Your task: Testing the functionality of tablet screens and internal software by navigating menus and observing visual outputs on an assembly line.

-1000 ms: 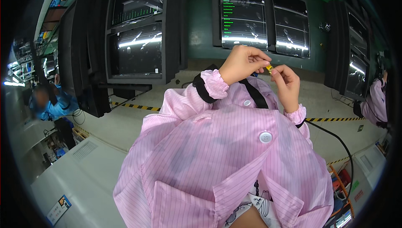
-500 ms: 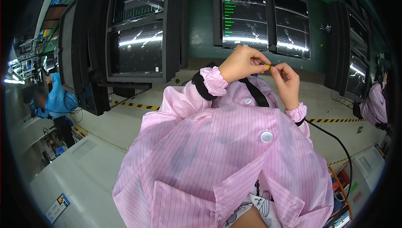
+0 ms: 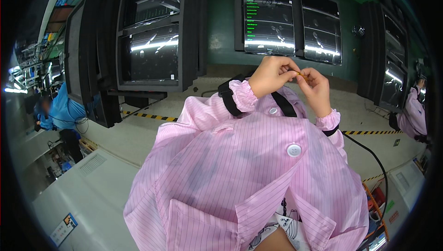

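My left hand (image 3: 273, 74) and my right hand (image 3: 316, 89) meet in front of my chest, beside the near edge of the bench. Both are closed in a pinch on one small yellow piece (image 3: 300, 74). Only a sliver of it shows between the fingertips, so its exact kind is hidden. Pink striped sleeves with black bands end at both wrists. Just beyond the hands lie two dark glossy display panels, the left panel (image 3: 268, 20) lit with green lines of text and the right panel (image 3: 320, 27) dark.
The panels rest on a green bench (image 3: 221, 43). A black foam tray (image 3: 184, 73) with dark screens stands at left, another tray (image 3: 373, 62) at right. A black cable (image 3: 374, 154) runs down my right side. People in blue (image 3: 67, 105) and pink (image 3: 410, 110) are at the sides.
Both hands have come slightly closer to my body, the left one also shifting a little right. They keep their pinch on the yellow piece. Green marks on the left tray's screen have dimmed.
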`<state>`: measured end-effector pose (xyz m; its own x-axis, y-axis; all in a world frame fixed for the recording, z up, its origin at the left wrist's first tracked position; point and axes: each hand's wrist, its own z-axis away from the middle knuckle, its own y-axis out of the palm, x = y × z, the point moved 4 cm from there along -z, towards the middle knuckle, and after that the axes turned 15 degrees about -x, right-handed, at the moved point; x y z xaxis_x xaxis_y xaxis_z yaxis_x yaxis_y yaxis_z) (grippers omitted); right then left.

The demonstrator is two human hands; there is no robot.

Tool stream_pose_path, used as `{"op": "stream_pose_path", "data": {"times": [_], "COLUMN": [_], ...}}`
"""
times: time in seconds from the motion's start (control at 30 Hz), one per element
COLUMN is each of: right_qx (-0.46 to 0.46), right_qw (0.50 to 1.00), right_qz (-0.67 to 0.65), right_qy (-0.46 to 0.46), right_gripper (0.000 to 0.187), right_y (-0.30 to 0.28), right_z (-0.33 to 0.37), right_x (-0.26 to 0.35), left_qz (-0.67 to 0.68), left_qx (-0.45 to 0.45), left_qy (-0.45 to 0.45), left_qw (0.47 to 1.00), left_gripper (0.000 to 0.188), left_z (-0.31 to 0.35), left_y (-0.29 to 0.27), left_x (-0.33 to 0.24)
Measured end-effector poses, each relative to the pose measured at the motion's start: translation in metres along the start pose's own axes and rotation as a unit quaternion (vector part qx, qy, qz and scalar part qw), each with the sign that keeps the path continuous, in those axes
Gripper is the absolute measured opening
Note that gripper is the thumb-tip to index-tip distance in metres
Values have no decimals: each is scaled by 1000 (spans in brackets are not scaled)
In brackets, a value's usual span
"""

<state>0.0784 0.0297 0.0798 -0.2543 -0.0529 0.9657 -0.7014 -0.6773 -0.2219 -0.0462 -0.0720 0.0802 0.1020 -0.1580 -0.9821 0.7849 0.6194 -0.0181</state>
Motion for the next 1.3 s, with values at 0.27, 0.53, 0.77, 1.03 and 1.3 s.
{"op": "stream_pose_path", "data": {"times": [0.27,0.53,0.77,1.03,1.3], "right_qx": [-22,26,8,174,90], "right_qw": [1000,996,999,967,968], "right_qz": [-2,76,-22,-36,-81], "right_qy": [-3,-34,49,184,219], "right_gripper": [9,10,12,12,10], "right_y": [4,3,1,2,24], "right_z": [-3,-5,-3,-2,1], "right_x": [-8,-4,-12,-35,-93], "left_qz": [90,35,54,-10,-199], "left_qx": [-10,-1,27,87,50], "left_qy": [-85,-73,-63,-88,29], "left_qw": [992,997,996,992,978], "left_gripper": [15,15,18,13,13], "left_z": [-4,-4,-6,-7,-19], "left_y": [-6,-6,-4,0,-2], "left_x": [7,5,8,36,68]}}
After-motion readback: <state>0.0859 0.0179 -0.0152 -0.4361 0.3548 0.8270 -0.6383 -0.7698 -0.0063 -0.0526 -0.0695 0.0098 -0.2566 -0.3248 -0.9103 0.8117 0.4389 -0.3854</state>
